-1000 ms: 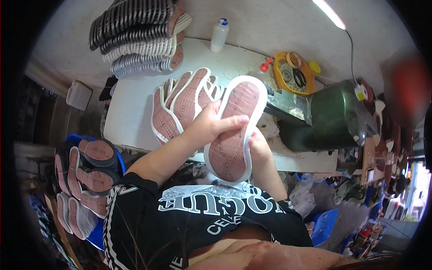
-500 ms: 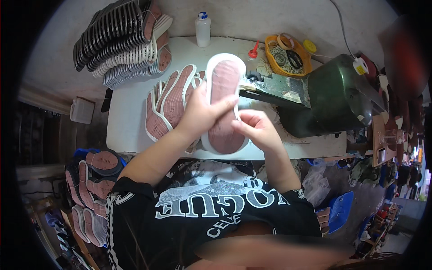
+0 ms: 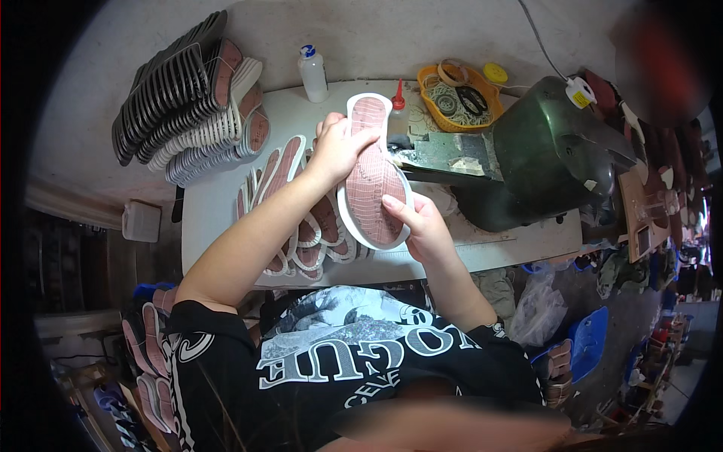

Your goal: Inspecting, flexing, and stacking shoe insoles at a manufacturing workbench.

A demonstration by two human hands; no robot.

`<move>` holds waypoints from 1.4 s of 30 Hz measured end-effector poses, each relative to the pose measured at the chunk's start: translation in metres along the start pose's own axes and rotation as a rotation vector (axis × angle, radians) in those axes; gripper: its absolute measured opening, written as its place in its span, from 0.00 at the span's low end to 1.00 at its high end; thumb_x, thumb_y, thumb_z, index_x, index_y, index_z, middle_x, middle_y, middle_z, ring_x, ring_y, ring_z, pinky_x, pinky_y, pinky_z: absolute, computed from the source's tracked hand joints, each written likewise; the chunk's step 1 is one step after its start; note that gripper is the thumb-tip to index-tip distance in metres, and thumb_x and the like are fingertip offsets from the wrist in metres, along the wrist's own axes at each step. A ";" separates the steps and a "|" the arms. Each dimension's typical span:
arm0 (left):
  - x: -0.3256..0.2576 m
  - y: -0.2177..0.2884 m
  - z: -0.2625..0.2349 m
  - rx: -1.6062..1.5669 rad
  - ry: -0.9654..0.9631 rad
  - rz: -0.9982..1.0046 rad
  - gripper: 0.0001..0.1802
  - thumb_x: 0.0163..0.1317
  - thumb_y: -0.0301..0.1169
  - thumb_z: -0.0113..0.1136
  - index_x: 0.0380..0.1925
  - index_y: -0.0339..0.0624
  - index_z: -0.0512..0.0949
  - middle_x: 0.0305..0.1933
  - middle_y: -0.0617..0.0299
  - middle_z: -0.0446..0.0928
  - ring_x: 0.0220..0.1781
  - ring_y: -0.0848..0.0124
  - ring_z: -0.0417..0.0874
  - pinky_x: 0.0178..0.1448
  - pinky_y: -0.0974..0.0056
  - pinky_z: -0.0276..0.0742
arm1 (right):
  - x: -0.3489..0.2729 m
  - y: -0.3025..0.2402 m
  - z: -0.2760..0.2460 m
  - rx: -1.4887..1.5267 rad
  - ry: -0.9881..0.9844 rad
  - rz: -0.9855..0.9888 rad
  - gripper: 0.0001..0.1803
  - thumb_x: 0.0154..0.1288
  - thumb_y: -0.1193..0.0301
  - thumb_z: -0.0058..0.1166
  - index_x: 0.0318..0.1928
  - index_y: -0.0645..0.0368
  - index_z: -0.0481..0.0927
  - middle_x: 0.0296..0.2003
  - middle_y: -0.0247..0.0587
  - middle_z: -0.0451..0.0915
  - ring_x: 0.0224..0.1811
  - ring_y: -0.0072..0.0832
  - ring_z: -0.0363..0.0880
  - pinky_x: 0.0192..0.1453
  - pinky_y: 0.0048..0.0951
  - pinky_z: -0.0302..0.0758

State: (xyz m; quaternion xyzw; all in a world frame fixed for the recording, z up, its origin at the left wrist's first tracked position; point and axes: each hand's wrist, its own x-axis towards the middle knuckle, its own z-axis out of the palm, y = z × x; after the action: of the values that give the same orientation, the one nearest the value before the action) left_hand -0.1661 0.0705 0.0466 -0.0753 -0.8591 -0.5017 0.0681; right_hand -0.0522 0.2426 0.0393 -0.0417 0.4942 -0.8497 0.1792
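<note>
A shoe sole (image 3: 370,181) with a pink lined face and a raised white rim is held up over the table, its narrower end pointing away from me. My left hand (image 3: 337,151) grips its left edge near the narrow end, thumb lying across the pink face. Lower down, my right hand (image 3: 428,230) pinches the right edge of the broad end, with its thumb on the pink side. The fingers behind the sole are hidden. Several similar white-rimmed soles (image 3: 282,169) lean together on the table, partly behind my left forearm.
Stacks of black, white and grey soles (image 3: 177,90) stand at the back left. A white bottle (image 3: 312,73), a red-tipped bottle (image 3: 398,99) and a yellow basket (image 3: 461,98) line the far side. A dark green machine (image 3: 557,143) occupies the right of the white table (image 3: 218,181).
The sole's narrow end now points away from me and its lined pink face shows more plainly. My left hand holds further up the edge; my right thumb has come onto the pink face.
</note>
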 end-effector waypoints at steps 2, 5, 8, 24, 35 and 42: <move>0.006 0.002 0.002 0.009 -0.030 -0.038 0.29 0.51 0.53 0.62 0.42 0.39 0.81 0.57 0.46 0.68 0.62 0.51 0.63 0.66 0.54 0.57 | 0.003 -0.004 -0.001 0.042 -0.010 -0.015 0.18 0.65 0.68 0.56 0.50 0.68 0.77 0.44 0.38 0.81 0.43 0.19 0.77 0.52 0.24 0.71; 0.013 -0.002 0.005 0.079 -0.043 -0.070 0.29 0.51 0.53 0.61 0.42 0.39 0.82 0.57 0.47 0.69 0.63 0.52 0.63 0.66 0.54 0.58 | 0.001 -0.005 0.004 0.102 0.035 -0.013 0.18 0.65 0.68 0.56 0.51 0.68 0.76 0.43 0.38 0.81 0.44 0.20 0.77 0.53 0.25 0.72; 0.018 -0.001 0.004 0.112 -0.031 -0.099 0.28 0.51 0.53 0.61 0.40 0.40 0.82 0.55 0.47 0.71 0.62 0.53 0.64 0.66 0.54 0.58 | -0.006 0.005 0.003 0.046 0.070 0.013 0.18 0.65 0.68 0.56 0.51 0.68 0.76 0.41 0.40 0.82 0.41 0.22 0.79 0.48 0.26 0.76; 0.061 -0.008 -0.025 0.349 -0.330 -0.036 0.36 0.57 0.57 0.59 0.49 0.32 0.77 0.59 0.42 0.70 0.66 0.53 0.65 0.68 0.53 0.59 | 0.002 0.019 0.039 0.209 0.187 0.036 0.16 0.70 0.65 0.48 0.42 0.68 0.79 0.31 0.48 0.83 0.30 0.29 0.84 0.32 0.22 0.77; 0.097 0.043 -0.058 0.463 -1.093 0.251 0.29 0.44 0.54 0.70 0.39 0.44 0.78 0.41 0.59 0.73 0.56 0.60 0.66 0.60 0.58 0.63 | 0.024 0.007 0.042 0.231 0.196 -0.054 0.16 0.72 0.65 0.46 0.46 0.68 0.77 0.35 0.47 0.83 0.31 0.29 0.84 0.34 0.24 0.79; 0.093 0.044 -0.068 0.476 -1.120 0.116 0.26 0.51 0.54 0.66 0.41 0.46 0.78 0.44 0.56 0.73 0.58 0.59 0.66 0.58 0.58 0.65 | 0.028 -0.017 0.039 0.154 0.163 0.047 0.17 0.70 0.69 0.48 0.51 0.71 0.74 0.42 0.49 0.81 0.40 0.32 0.84 0.43 0.24 0.81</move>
State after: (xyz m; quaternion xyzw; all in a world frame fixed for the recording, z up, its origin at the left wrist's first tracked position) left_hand -0.2461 0.0383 0.1353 -0.3571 -0.8472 -0.1756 -0.3519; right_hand -0.0733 0.2083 0.0703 0.0529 0.4414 -0.8812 0.1608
